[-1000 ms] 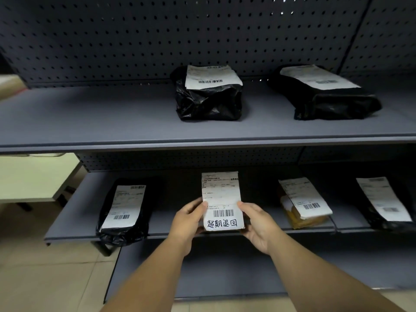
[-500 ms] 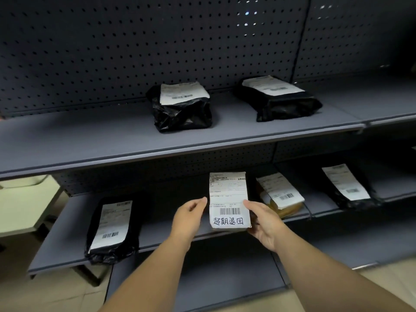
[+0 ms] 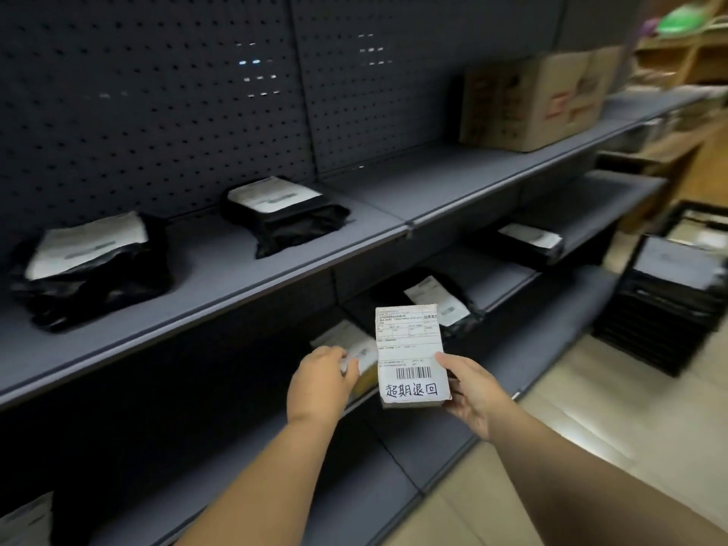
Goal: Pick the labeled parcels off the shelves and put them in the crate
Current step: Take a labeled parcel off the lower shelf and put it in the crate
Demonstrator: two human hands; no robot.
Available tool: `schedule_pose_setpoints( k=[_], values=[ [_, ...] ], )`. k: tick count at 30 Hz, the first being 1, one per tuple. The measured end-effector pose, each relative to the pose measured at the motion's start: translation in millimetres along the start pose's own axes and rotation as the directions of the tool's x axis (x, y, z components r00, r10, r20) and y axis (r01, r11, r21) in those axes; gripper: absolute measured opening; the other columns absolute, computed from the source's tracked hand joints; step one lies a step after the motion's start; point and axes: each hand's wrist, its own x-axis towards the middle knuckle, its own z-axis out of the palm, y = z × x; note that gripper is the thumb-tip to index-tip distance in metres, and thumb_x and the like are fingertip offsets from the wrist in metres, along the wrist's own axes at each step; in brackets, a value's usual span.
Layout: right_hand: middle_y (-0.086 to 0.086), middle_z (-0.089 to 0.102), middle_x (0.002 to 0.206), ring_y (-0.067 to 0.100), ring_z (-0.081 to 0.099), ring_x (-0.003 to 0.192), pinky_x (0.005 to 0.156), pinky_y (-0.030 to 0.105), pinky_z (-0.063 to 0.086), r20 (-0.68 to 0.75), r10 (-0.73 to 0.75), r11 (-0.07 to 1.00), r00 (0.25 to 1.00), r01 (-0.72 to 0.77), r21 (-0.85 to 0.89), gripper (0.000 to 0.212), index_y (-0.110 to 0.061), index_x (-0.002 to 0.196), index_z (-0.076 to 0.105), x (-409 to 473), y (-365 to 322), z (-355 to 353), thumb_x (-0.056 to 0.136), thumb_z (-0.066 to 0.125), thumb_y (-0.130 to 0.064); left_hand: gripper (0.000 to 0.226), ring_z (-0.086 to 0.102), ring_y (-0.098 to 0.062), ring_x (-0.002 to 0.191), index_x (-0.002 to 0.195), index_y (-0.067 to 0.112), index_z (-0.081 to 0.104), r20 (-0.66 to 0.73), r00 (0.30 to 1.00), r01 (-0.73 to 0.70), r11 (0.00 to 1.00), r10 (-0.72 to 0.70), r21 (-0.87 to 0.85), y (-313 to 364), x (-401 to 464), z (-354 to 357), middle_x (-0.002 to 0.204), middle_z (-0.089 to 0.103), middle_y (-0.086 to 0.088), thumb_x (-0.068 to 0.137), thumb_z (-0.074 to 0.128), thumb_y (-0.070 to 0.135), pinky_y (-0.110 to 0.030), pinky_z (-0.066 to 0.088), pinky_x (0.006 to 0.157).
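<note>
Right hand pinches the small labeled parcel by 1 edge — looks light, stiff; left hand off it, loosely curled.

Four black plastic-wrapped parcels with white labels lie on the grey metal shelves: two on the upper shelf, two on the lower. One yellowish labelled parcel lies there too. One small white-labelled parcel is held in one hand. One brown cardboard box and one black slatted plastic crate are in view.

head cam | looks down and right along shelves | close over forearms | single view
</note>
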Motion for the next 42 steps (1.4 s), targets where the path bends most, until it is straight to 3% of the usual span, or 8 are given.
schedule_pose_setpoints(
  k=[4, 8, 13, 17, 22, 25, 29, 42],
  values=[
    [0.012, 0.074, 0.097, 0.022, 0.069, 0.078, 0.06, 0.028, 0.052, -0.112, -0.039, 0.999, 0.993, 0.042, 0.023, 0.016, -0.013, 0.103, 0.061, 0.7, -26.3, -63.7, 0.091, 0.059, -0.024, 0.03, 0.057, -0.023, 0.105, 0.106, 0.017, 0.064, 0.052, 0.979, -0.201, 0.969, 0.196, 0.145, 63.7, 19.4, 32.1, 0.108, 0.063, -0.002, 0.09, 0.051, 0.038, -0.035, 0.047, 0.083],
    [0.015, 0.072, 0.104, 0.027, 0.065, 0.088, 0.081, 0.035, 0.047, -0.215, -0.07, 0.995, 0.974, 0.084, 0.054, 0.022, -0.012, 0.109, 0.061, 5.0, -57.4, -133.6, 0.092, 0.058, -0.026, 0.029, 0.057, -0.021, 0.1, 0.102, 0.02, 0.063, 0.126, 0.917, -0.398, 0.881, 0.378, 0.256, 143.5, 38.0, 66.5, 0.106, 0.064, 0.001, 0.09, 0.047, 0.04, -0.034, 0.044, 0.081],
    [0.01, 0.071, 0.089, 0.019, 0.063, 0.072, 0.058, 0.027, 0.049, -0.328, -0.092, 0.986, 0.94, 0.131, 0.099, 0.012, -0.017, 0.096, 0.057, 11.6, -102.2, -227.7, 0.09, 0.061, -0.026, 0.028, 0.058, -0.021, 0.098, 0.097, 0.02, 0.063, 0.144, 0.867, -0.498, 0.833, 0.477, 0.239, 248.1, 60.8, 112.9, 0.102, 0.064, 0.001, 0.09, 0.047, 0.041, -0.034, 0.044, 0.079],
    [0.015, 0.07, 0.1, 0.025, 0.064, 0.084, 0.077, 0.036, 0.052, -0.405, -0.111, 0.977, 0.908, 0.175, 0.125, 0.019, -0.013, 0.105, 0.058, 18.8, -135.6, -305.4, 0.09, 0.061, -0.025, 0.028, 0.057, -0.02, 0.098, 0.099, 0.02, 0.062, 0.177, 0.816, -0.577, 0.783, 0.55, 0.23, 331.7, 75.3, 154.1, 0.104, 0.063, 0.002, 0.091, 0.046, 0.042, -0.032, 0.042, 0.078],
    [0.016, 0.069, 0.105, 0.029, 0.062, 0.09, 0.083, 0.038, 0.049, -0.483, -0.112, 0.976, 0.868, 0.187, 0.109, 0.024, -0.014, 0.106, 0.059, 26.7, -174.2, -391.4, 0.088, 0.063, -0.028, 0.031, 0.056, -0.02, 0.102, 0.105, 0.021, 0.061, 0.183, 0.79, -0.613, 0.765, 0.585, 0.197, 423.2, 85.3, 202.8, 0.108, 0.062, 0.003, 0.092, 0.044, 0.043, -0.032, 0.042, 0.082],
    [0.011, 0.071, 0.093, 0.024, 0.065, 0.079, 0.073, 0.033, 0.049, -0.517, -0.111, 0.974, 0.849, 0.195, 0.112, 0.017, -0.017, 0.098, 0.059, 28.5, -191.3, -430.4, 0.087, 0.064, -0.028, 0.033, 0.056, -0.021, 0.104, 0.11, 0.021, 0.061, 0.194, 0.784, -0.618, 0.769, 0.589, 0.163, 464.8, 87.5, 225.8, 0.111, 0.062, 0.002, 0.092, 0.043, 0.043, -0.033, 0.043, 0.084],
    [0.009, 0.072, 0.095, 0.023, 0.066, 0.081, 0.075, 0.032, 0.05, -0.542, -0.102, 0.975, 0.834, 0.192, 0.112, 0.017, -0.02, 0.101, 0.06, 30.1, -209.9, -469.2, 0.087, 0.063, -0.03, 0.034, 0.056, -0.021, 0.104, 0.111, 0.021, 0.06, 0.21, 0.764, -0.642, 0.751, 0.61, 0.154, 509.8, 93.0, 247.8, 0.112, 0.062, 0.001, 0.092, 0.043, 0.043, -0.034, 0.043, 0.083],
    [0.006, 0.067, 0.081, 0.018, 0.061, 0.068, 0.059, 0.026, 0.048, -0.619, -0.107, 0.961, 0.778, 0.24, 0.135, 0.009, -0.02, 0.092, 0.059, 105.5, -273.9, -557.7, 0.089, 0.06, -0.028, 0.033, 0.057, -0.024, 0.101, 0.109, 0.018, 0.061, 0.219, 0.714, -0.693, 0.716, 0.665, 0.084, 624.8, 173.4, 324.7, 0.109, 0.062, -0.002, 0.091, 0.045, 0.041, -0.035, 0.042, 0.08]
  ],
)
